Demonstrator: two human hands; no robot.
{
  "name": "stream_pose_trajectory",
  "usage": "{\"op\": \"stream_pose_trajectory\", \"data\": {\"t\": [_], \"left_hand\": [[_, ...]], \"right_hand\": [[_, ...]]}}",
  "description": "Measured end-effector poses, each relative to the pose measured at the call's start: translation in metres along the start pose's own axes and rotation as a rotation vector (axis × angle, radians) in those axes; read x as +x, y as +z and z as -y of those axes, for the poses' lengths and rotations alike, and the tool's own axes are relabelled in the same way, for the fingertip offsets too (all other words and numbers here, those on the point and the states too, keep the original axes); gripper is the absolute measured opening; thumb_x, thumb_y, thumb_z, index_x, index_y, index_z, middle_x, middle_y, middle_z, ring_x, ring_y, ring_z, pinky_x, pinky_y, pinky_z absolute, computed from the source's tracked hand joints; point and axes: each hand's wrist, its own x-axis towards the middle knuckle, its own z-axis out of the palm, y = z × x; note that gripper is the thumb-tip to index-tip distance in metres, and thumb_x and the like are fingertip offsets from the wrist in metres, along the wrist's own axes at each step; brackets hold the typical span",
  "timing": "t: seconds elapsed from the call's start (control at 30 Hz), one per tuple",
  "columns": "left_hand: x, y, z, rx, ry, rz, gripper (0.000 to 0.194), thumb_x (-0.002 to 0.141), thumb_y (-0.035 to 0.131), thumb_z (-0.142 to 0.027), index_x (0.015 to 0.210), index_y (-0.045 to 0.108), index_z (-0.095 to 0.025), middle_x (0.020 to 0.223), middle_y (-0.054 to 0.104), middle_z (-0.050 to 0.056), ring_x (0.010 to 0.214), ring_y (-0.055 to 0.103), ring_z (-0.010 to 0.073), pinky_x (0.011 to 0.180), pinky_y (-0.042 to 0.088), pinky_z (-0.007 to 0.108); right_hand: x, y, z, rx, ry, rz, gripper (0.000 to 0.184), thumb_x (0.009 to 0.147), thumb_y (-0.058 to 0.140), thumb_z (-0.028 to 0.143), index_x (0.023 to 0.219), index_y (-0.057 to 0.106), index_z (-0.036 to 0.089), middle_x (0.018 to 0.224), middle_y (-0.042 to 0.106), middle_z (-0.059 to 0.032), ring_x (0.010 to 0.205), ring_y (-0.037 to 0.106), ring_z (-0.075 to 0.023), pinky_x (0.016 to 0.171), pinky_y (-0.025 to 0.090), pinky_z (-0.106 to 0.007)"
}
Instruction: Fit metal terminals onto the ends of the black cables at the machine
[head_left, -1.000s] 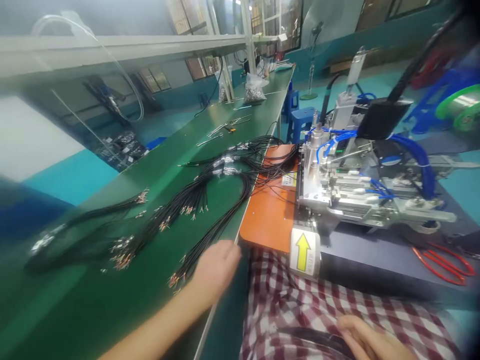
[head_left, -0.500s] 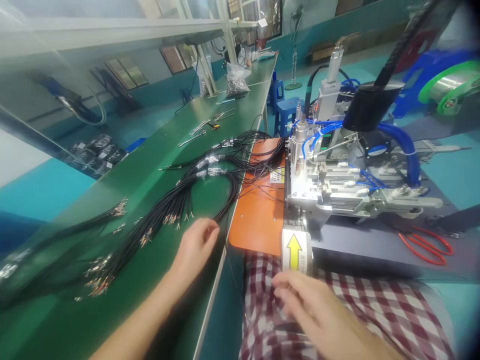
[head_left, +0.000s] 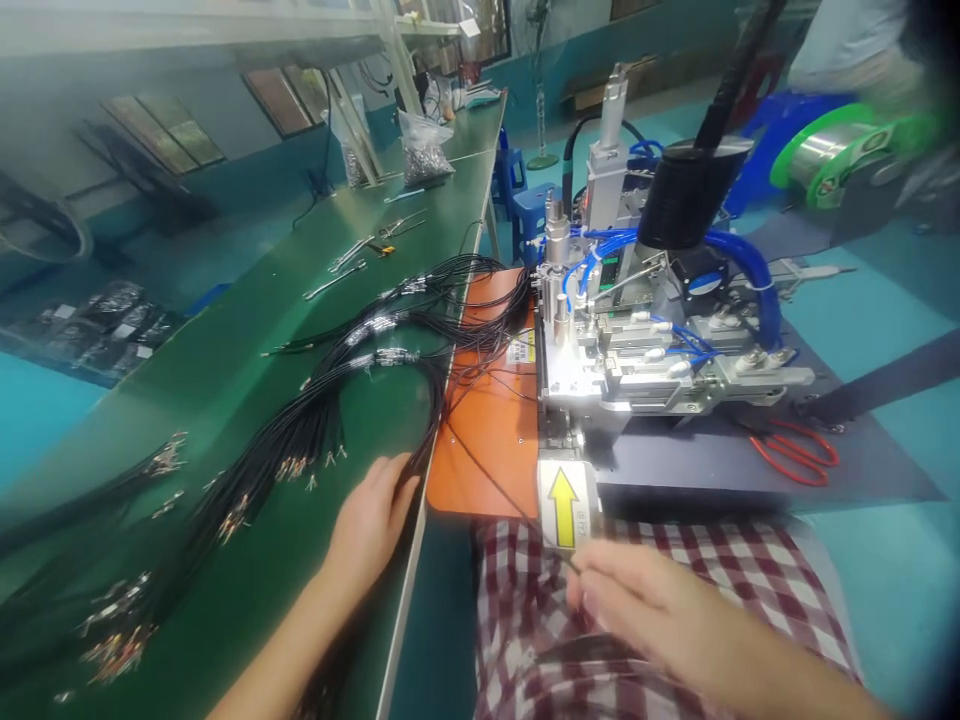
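Fingers [head_left: 615, 562] of our right hand [head_left: 656, 610] pinched nearly closed on single black cable [head_left: 487, 470]; its length slants up-left, away from fingertips, over orange board [head_left: 501, 420], toward cable bundle [head_left: 435, 390] at counter [head_left: 382, 415] edge; our left hand [head_left: 367, 520] nearer bundle, fingers curled over it; its grip we cannot tell.

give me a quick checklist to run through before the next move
1. Right hand has the single cable: ok, it reaches the thumb and fingertips.
2. Left hand grips the cable bundle: cannot tell, fingers partly hide the contact.
3. Orange board free of cables: not ok, several black ones lie across it.
4. Red-handled tool away from both hands: ok, it lies on the grey base.
5. Machine stopped: cannot tell.
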Motion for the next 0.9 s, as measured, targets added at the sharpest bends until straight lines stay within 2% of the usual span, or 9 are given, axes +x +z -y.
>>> {"op": "stream_pose_trajectory", "data": {"t": [0.1,0.17,0.23,0.27,0.37,0.47,0.67,0.8,0.9], "left_hand": [[0.000,-0.018,-0.032,0.103,0.069,-0.067,0.038,0.092,0.046,-0.037,0.123,0.054,-0.016,0.108,0.061,0.016,0.100,0.059,0.0329,0.079,0.049,0.046],[0.005,-0.025,-0.067,-0.010,0.311,-0.070,0.045,0.090,0.052,-0.038,0.130,0.048,-0.017,0.122,0.059,0.016,0.114,0.054,0.0321,0.091,0.045,0.046],[0.012,-0.027,-0.099,-0.204,0.493,0.134,0.036,0.093,0.049,-0.032,0.127,0.048,-0.020,0.109,0.066,0.010,0.098,0.061,0.0236,0.084,0.047,0.036],[0.016,-0.025,-0.111,-0.272,0.498,0.226,0.028,0.095,0.043,-0.026,0.121,0.052,-0.021,0.095,0.069,0.006,0.083,0.063,0.0195,0.074,0.048,0.031],[0.027,-0.017,-0.123,-0.418,0.328,0.331,0.025,0.098,0.036,-0.027,0.098,0.060,-0.020,0.072,0.064,0.001,0.063,0.057,0.0147,0.060,0.042,0.025],[0.034,-0.011,-0.116,-0.521,0.177,0.385,0.029,0.098,0.035,-0.033,0.086,0.057,-0.020,0.065,0.056,-0.001,0.059,0.052,0.0129,0.056,0.037,0.023],[0.043,-0.015,-0.125,-0.507,0.162,0.519,0.029,0.097,0.036,-0.036,0.081,0.055,-0.020,0.067,0.052,-0.001,0.062,0.048,0.0139,0.058,0.035,0.025],[0.058,-0.016,-0.149,-0.657,0.104,0.500,0.017,0.094,0.046,-0.035,0.103,0.054,-0.023,0.082,0.059,0.000,0.070,0.052,0.0138,0.061,0.039,0.024],[0.070,-0.008,-0.161,-0.870,-0.022,0.509,0.014,0.092,0.050,-0.035,0.094,0.057,-0.023,0.073,0.056,-0.003,0.059,0.046,0.0097,0.051,0.034,0.021]], "right_hand": [[-0.005,-0.018,0.010,-0.183,-0.073,-0.206,0.032,0.097,0.038,0.033,0.070,0.050,0.020,0.066,0.053,0.0009,0.061,0.047,-0.0130,0.056,0.031,-0.025],[0.001,-0.022,0.017,-0.253,-0.123,-0.214,0.036,0.096,0.039,0.033,0.064,0.045,0.019,0.059,0.049,0.0017,0.057,0.043,-0.0129,0.054,0.029,-0.026],[0.009,-0.029,0.018,-0.155,-0.172,-0.182,0.041,0.097,0.037,0.036,0.061,0.045,0.019,0.058,0.051,0.0012,0.055,0.046,-0.0124,0.054,0.032,-0.025],[0.013,-0.034,0.014,-0.042,-0.182,-0.144,0.045,0.098,0.034,0.040,0.062,0.048,0.018,0.058,0.054,0.0002,0.055,0.049,-0.0125,0.055,0.036,-0.026],[0.020,-0.050,-0.009,0.314,-0.210,-0.215,0.048,0.096,0.030,0.052,0.092,0.061,0.015,0.081,0.067,-0.0067,0.069,0.063,-0.0162,0.067,0.047,-0.029],[0.025,-0.057,-0.029,0.368,-0.162,-0.361,0.048,0.095,0.036,0.054,0.100,0.062,0.013,0.087,0.068,-0.0080,0.072,0.064,-0.0158,0.069,0.048,-0.030],[0.039,-0.046,-0.014,0.366,-0.273,-0.496,0.013,0.090,0.055,0.030,0.085,0.059,0.018,0.066,0.060,0.0027,0.063,0.059,-0.0118,0.063,0.046,-0.024],[0.038,-0.048,-0.004,0.277,-0.285,-0.577,0.018,0.087,0.057,0.022,0.070,0.056,0.018,0.059,0.054,0.0042,0.055,0.050,-0.0094,0.052,0.038,-0.022],[0.036,-0.054,-0.007,0.357,-0.241,-0.568,0.020,0.087,0.057,0.024,0.068,0.055,0.017,0.057,0.053,0.0047,0.051,0.048,-0.0084,0.049,0.038,-0.021]]}}
